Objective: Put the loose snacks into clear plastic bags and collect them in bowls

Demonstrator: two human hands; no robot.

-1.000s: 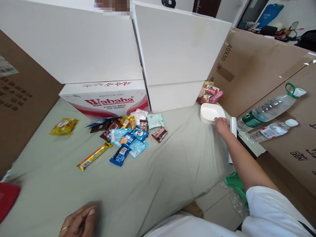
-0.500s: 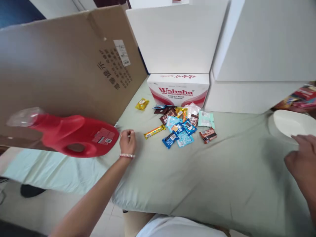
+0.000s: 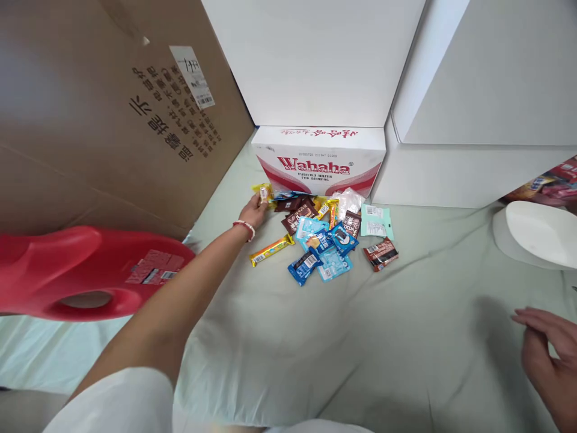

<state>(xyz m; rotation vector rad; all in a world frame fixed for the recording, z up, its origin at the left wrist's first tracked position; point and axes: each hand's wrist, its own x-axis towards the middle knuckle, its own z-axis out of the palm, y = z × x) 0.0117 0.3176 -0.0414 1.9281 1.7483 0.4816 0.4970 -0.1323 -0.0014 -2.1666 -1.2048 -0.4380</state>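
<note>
My left hand point(image 3: 253, 211), a beaded bracelet at its wrist, stretches to the back left and pinches a small yellow snack packet point(image 3: 264, 191). Just right of it lies a pile of wrapped snacks: brown packets point(image 3: 300, 218), light blue packets point(image 3: 334, 264), a dark blue packet point(image 3: 303, 266) and a clear wrapper point(image 3: 349, 203). A yellow stick-shaped packet point(image 3: 271, 250) lies apart at the front left. To the pile's right are a mint-green packet point(image 3: 377, 221) and a brown bar packet point(image 3: 381, 254). My right hand point(image 3: 550, 355) hovers at the right edge, fingers extended, holding nothing.
A Wahaha carton point(image 3: 320, 162) stands behind the pile, with white panels point(image 3: 473, 174) beside it. On the left are a large cardboard sheet point(image 3: 112, 156) and a red jug point(image 3: 103, 270). A white bowl point(image 3: 514, 240) stands right, before a colourful bag point(image 3: 550, 183).
My left hand has moved from beside the red jug to the yellow packet and taken hold of it. My right hand has come away from the white bowl. The view has shifted closer.
</note>
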